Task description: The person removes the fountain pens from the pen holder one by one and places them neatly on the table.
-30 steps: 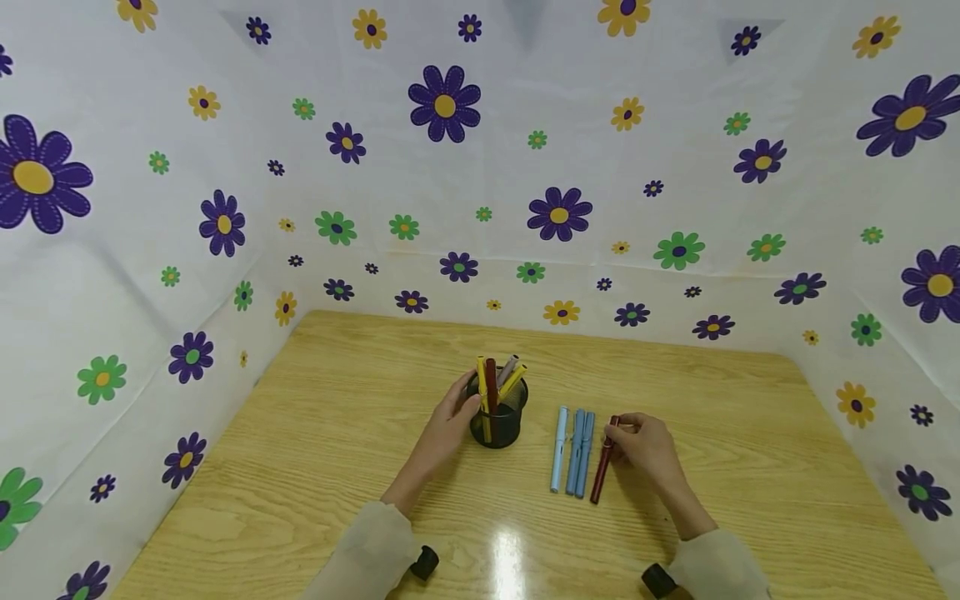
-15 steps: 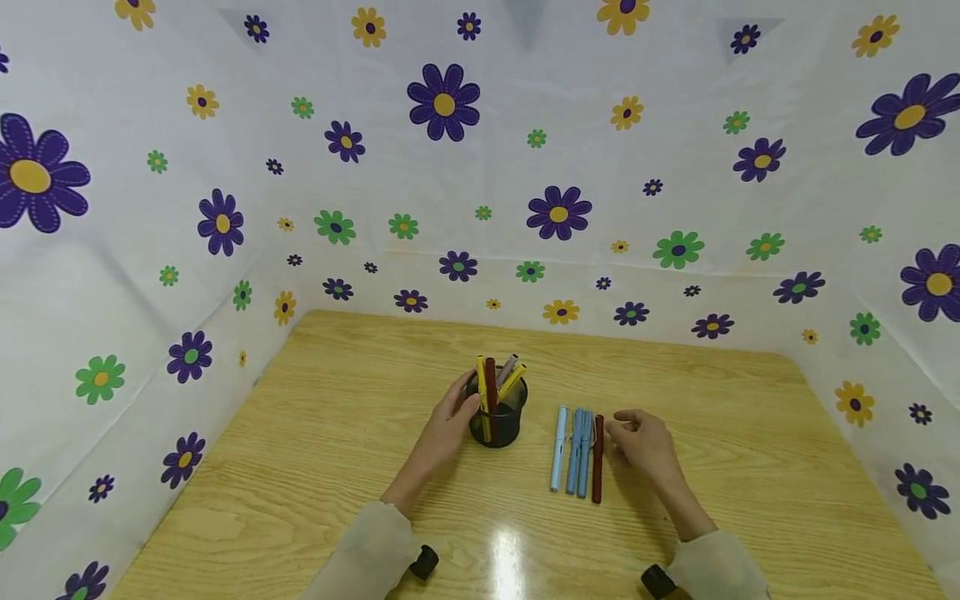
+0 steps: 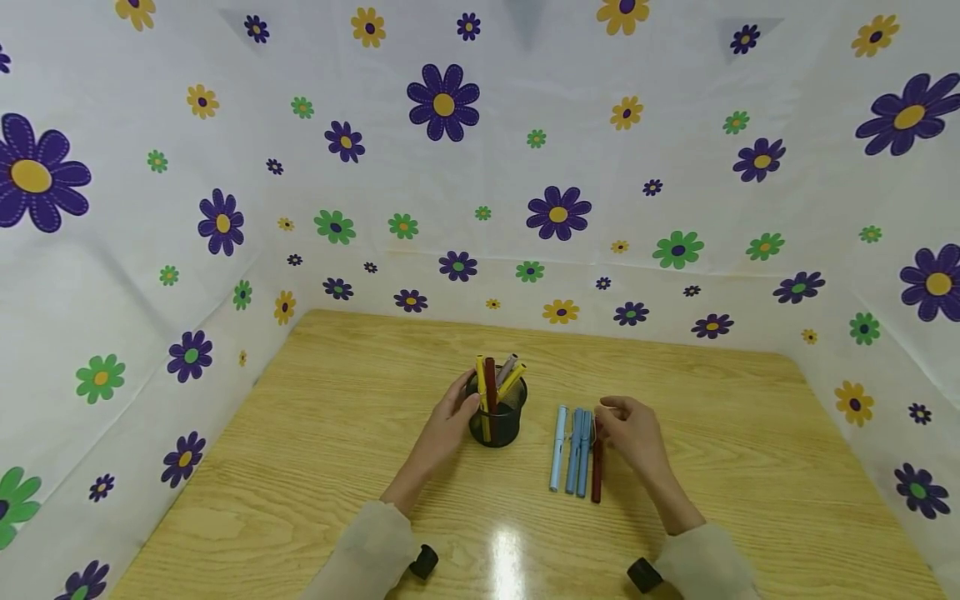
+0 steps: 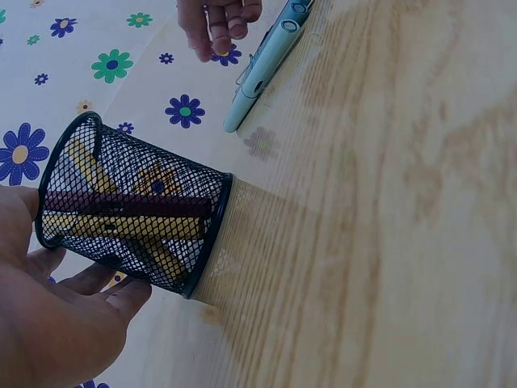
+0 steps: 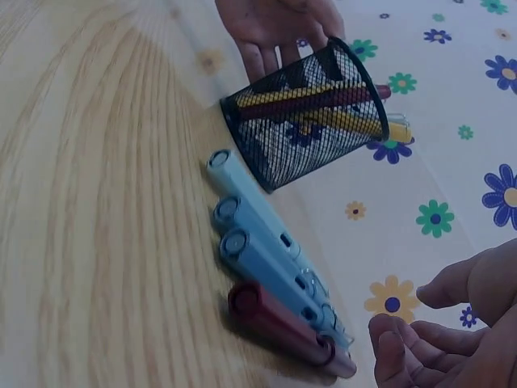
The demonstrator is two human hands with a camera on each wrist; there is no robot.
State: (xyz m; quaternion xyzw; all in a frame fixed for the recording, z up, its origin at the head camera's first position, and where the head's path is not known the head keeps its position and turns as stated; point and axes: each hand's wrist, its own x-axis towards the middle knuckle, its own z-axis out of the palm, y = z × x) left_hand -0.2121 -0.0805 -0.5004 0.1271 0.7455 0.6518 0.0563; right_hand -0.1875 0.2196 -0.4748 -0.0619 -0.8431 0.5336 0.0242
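Nearest the viewer, two pale sleeves come up over the glossy wood-grain desk point(image 3: 315, 433), whose varnish catches a bright glare at the near edge. To the right of centre four capped pens lie side by side, running near to far: a dark red pen point(image 3: 597, 475) on the right, then two blue pens point(image 3: 580, 454) and a lighter pale blue pen point(image 3: 557, 450) on the left, all smooth matte plastic cylinders with flat round cap ends and metal clips. The right hand point(image 3: 633, 433) hovers at the far end of the dark red pen, fingers loosely curled and holding nothing; whether a fingertip touches the pen cannot be told. Left of the row stands a round black wire-mesh pen holder point(image 3: 497, 417), upright, with yellow pens, a dark red one and a grey one leaning inside. The left hand point(image 3: 448, 421) cups its left wall, fingers wrapped round the mesh. Behind rise white cloth walls point(image 3: 525, 167) printed with purple, green and yellow flowers.
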